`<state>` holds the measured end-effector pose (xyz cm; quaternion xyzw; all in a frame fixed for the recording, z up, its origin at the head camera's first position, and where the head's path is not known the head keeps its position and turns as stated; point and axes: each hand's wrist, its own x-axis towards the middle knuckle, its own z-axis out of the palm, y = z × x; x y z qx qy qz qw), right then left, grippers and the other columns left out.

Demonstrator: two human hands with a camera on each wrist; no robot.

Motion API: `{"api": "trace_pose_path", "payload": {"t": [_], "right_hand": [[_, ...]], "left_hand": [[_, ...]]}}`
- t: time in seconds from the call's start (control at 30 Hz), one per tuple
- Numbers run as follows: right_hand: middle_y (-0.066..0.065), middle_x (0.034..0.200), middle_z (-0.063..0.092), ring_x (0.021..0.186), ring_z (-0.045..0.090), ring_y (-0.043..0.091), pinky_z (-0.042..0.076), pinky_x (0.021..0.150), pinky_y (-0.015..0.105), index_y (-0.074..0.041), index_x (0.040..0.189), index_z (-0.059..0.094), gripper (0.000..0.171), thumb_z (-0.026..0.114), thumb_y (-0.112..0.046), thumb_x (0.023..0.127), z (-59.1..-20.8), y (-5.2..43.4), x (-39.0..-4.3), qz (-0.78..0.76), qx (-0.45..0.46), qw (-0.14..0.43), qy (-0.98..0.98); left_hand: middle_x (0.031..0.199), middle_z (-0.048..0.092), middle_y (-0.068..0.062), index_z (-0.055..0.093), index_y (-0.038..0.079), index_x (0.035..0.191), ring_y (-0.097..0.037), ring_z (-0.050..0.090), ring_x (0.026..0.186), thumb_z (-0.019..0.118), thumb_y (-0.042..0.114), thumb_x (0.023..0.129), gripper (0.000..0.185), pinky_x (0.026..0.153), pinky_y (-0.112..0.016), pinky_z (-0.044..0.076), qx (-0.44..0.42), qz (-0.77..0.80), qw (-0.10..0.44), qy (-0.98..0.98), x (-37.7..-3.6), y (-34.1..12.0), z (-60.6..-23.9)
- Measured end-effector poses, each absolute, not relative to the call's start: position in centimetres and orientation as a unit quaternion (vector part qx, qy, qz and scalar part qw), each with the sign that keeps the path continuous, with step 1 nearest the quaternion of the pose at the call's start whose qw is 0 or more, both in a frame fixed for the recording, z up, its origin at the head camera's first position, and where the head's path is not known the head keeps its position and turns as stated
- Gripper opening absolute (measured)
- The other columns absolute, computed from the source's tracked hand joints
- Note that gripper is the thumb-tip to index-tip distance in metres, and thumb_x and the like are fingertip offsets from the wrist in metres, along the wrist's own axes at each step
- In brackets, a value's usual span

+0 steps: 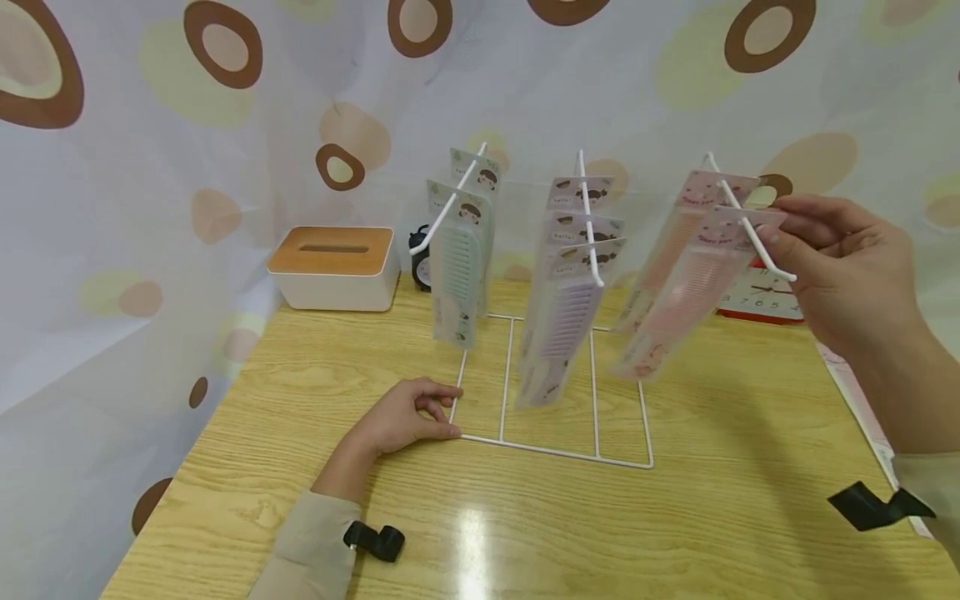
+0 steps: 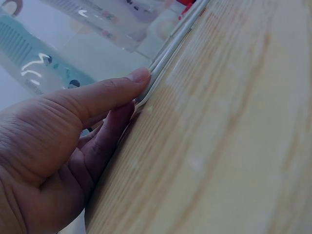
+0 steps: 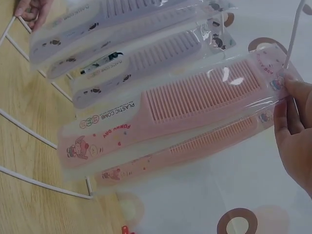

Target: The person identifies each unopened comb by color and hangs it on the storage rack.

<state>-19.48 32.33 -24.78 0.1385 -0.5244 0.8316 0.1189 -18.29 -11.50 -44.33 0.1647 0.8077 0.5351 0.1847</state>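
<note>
A white wire rack (image 1: 555, 451) stands on the wooden table with three hooks. Green combs (image 1: 457, 275) hang on the left hook, purple combs (image 1: 562, 325) on the middle one, and pink combs on the right one. My left hand (image 1: 448, 414) pinches the front left corner of the rack's base wire (image 2: 170, 48), thumb on top. My right hand (image 1: 772, 237) pinches the top card of the front pink comb packet (image 1: 678, 308) at the right hook (image 1: 750, 225), swinging it forward. In the right wrist view the packet (image 3: 185, 107) lies tilted, with my fingers (image 3: 287, 102) at its header.
A white tissue box (image 1: 333, 267) with a wooden lid sits at the back left. A black alarm clock (image 1: 420, 258) stands behind the green combs, and a red-edged clock (image 1: 757, 296) behind the pink ones. A patterned curtain (image 1: 150, 167) closes off the back and left.
</note>
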Motion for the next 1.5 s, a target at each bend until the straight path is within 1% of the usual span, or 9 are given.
{"api": "trace_pose_path", "payload": {"t": [0.4,0.67,0.77,0.9,1.0,1.07,1.13,1.37,1.5], "right_hand": [[0.014,0.111,0.074,0.101,0.073,0.021,0.056,0.085,0.025,0.009,0.131,0.056,0.041,0.052,0.019,0.092,-26.5,36.6,-19.6,0.803,0.167,0.110,-0.562],[-0.026,0.107,0.069,0.096,0.064,-0.014,0.044,0.073,0.000,-0.016,0.143,0.054,0.048,0.063,-0.009,0.097,-31.1,44.3,-20.2,0.555,0.032,0.147,-0.818],[-0.041,0.103,0.058,0.091,0.054,-0.025,0.036,0.061,0.005,-0.025,0.147,0.050,0.048,0.061,-0.023,0.100,-33.4,47.2,-20.2,0.441,-0.015,0.136,-0.887],[-0.047,0.104,0.047,0.094,0.044,-0.029,0.036,0.069,0.002,-0.027,0.147,0.049,0.050,0.062,-0.033,0.099,-36.7,50.6,-19.8,0.364,-0.037,0.098,-0.925],[-0.047,0.114,0.040,0.131,0.045,-0.010,0.041,0.107,0.021,-0.022,0.149,0.047,0.056,0.063,-0.038,0.098,-38.9,52.5,-19.3,0.329,-0.039,0.070,-0.941],[-0.046,0.120,0.034,0.151,0.029,0.017,0.035,0.114,0.049,-0.017,0.151,0.045,0.059,0.061,-0.039,0.099,-40.3,53.4,-19.0,0.312,-0.036,0.060,-0.948],[-0.047,0.120,0.030,0.152,0.014,0.042,0.024,0.106,0.072,-0.015,0.155,0.039,0.064,0.059,-0.041,0.100,-41.3,54.2,-18.8,0.306,-0.039,0.048,-0.950],[-0.045,0.125,0.030,0.148,0.014,0.050,0.029,0.100,0.073,-0.011,0.155,0.038,0.071,0.060,-0.047,0.098,-43.9,56.2,-18.9,0.291,-0.064,0.050,-0.953],[0.008,0.163,0.030,0.140,0.018,0.061,0.033,0.093,0.074,-0.007,0.156,0.032,0.074,0.061,-0.044,0.098,-44.3,56.5,-19.1,0.272,-0.079,0.040,-0.958]], "left_hand": [[0.108,0.073,-0.008,0.064,0.007,0.133,-0.014,0.067,0.089,0.084,0.016,0.081,0.057,0.100,-0.045,0.047,0.163,0.532,0.190,0.809,-18.3,-11.5,-44.3],[0.111,0.071,-0.010,0.064,0.006,0.133,-0.014,0.067,0.086,0.084,0.015,0.081,0.057,0.096,-0.041,0.049,0.161,0.534,0.189,0.808,-18.3,-11.5,-44.5],[0.112,0.070,-0.011,0.064,0.006,0.133,-0.015,0.067,0.086,0.085,0.015,0.080,0.057,0.095,-0.040,0.049,0.162,0.535,0.188,0.808,-18.3,-11.4,-44.5],[0.113,0.070,-0.011,0.064,0.005,0.133,-0.015,0.067,0.086,0.085,0.015,0.080,0.057,0.094,-0.040,0.050,0.164,0.535,0.187,0.807,-18.3,-11.4,-44.5],[0.112,0.071,-0.010,0.064,0.006,0.132,-0.014,0.067,0.087,0.085,0.016,0.080,0.057,0.095,-0.041,0.049,0.164,0.534,0.186,0.808,-18.3,-11.4,-44.4],[0.110,0.071,-0.010,0.065,0.006,0.132,-0.015,0.067,0.087,0.085,0.016,0.080,0.056,0.096,-0.042,0.049,0.164,0.532,0.185,0.810,-18.3,-11.4,-44.4],[0.110,0.071,-0.010,0.065,0.007,0.132,-0.015,0.067,0.086,0.085,0.016,0.080,0.056,0.097,-0.042,0.048,0.164,0.531,0.184,0.810,-18.4,-11.5,-44.4],[0.113,0.069,-0.012,0.064,0.005,0.132,-0.015,0.067,0.086,0.085,0.015,0.080,0.056,0.092,-0.036,0.050,0.164,0.534,0.185,0.808,-18.3,-11.5,-44.5],[0.113,0.069,-0.012,0.064,0.004,0.132,-0.015,0.067,0.086,0.084,0.014,0.080,0.056,0.090,-0.034,0.050,0.165,0.535,0.184,0.808,-18.3,-11.5,-44.3]]}}
